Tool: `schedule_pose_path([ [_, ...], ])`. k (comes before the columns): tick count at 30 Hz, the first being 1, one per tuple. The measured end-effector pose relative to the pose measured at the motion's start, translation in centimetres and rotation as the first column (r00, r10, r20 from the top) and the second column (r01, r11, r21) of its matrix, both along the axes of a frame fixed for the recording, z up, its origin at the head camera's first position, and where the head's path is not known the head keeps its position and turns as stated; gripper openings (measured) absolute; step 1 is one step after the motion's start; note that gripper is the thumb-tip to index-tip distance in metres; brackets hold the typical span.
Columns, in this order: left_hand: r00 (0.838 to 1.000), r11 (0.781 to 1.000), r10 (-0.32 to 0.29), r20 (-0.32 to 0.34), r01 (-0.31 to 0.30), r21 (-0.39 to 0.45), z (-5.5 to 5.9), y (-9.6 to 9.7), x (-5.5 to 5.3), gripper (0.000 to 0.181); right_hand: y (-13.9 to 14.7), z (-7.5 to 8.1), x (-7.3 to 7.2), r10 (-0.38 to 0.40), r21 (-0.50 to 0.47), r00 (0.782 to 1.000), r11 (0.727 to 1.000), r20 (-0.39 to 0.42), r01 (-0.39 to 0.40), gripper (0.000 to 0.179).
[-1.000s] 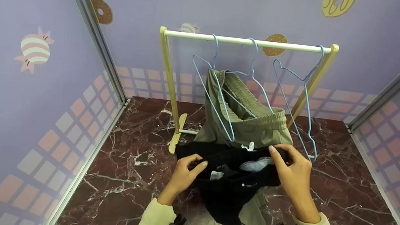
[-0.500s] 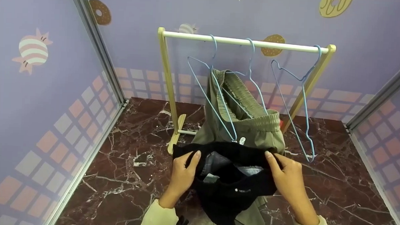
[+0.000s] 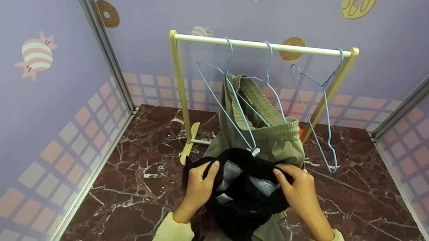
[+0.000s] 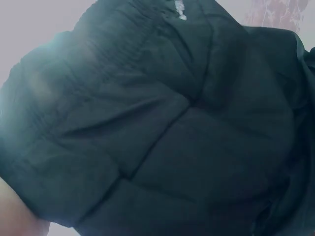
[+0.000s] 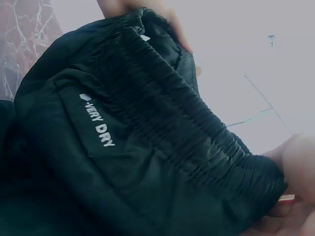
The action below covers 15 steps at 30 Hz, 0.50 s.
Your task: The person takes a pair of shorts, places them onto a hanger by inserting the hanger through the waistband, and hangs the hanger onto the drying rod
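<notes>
Both hands hold a pair of black elastic-waist shorts [image 3: 239,221] in front of the rack, with the waist opening facing up. My left hand [image 3: 199,186] pinches the left side of the waistband, thumb on top. The right side is pinched by my right hand [image 3: 298,186]. Inside the opening, pale grey pocket lining and a small white label show. The right wrist view shows white "VERY DRY" lettering [image 5: 98,125] below the gathered waistband [image 5: 182,118]. Just behind hang khaki trousers [image 3: 278,144] with an elastic waist, on a blue wire hanger [image 3: 274,90].
A small rack with a white rail [image 3: 245,44] and wooden posts stands at the back. Another blue hanger [image 3: 215,88] overlaps the khaki trousers at left; a bare one [image 3: 327,113] hangs at right. Dark red marbled floor [image 3: 140,189] lies below, with purple walls on three sides.
My hands have come closer together, the right one moving left, so the waistband bows and its opening gapes wider. The shorts have shifted slightly left; the left hanger has swung a little left.
</notes>
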State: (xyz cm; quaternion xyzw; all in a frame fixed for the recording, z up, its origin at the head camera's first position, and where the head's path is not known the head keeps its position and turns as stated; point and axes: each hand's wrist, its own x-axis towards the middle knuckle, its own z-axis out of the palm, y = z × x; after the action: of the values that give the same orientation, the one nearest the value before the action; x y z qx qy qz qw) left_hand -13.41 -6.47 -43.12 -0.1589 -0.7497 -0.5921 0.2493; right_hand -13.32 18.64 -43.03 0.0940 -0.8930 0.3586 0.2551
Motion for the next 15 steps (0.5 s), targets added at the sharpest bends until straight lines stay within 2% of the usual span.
schedule_pose_path([
  [4,1.000,1.000,-0.012,-0.007,0.012,-0.003,0.1,0.1,0.0,0.041,-0.3,-0.3,-0.4,0.014,-0.027,1.000,1.000,0.006,-0.013,0.011],
  [11,0.999,1.000,-0.009,0.044,0.009,-0.002,-2.2,0.0,-1.1,0.042,-0.6,-0.8,-1.4,0.070,-0.028,0.994,0.997,0.086,-0.068,0.016],
  [15,0.998,1.000,-0.017,0.066,0.015,0.025,-2.5,-0.1,-1.2,0.041,-0.8,-1.2,-2.1,0.100,-0.007,0.989,0.995,0.113,-0.100,0.017],
])
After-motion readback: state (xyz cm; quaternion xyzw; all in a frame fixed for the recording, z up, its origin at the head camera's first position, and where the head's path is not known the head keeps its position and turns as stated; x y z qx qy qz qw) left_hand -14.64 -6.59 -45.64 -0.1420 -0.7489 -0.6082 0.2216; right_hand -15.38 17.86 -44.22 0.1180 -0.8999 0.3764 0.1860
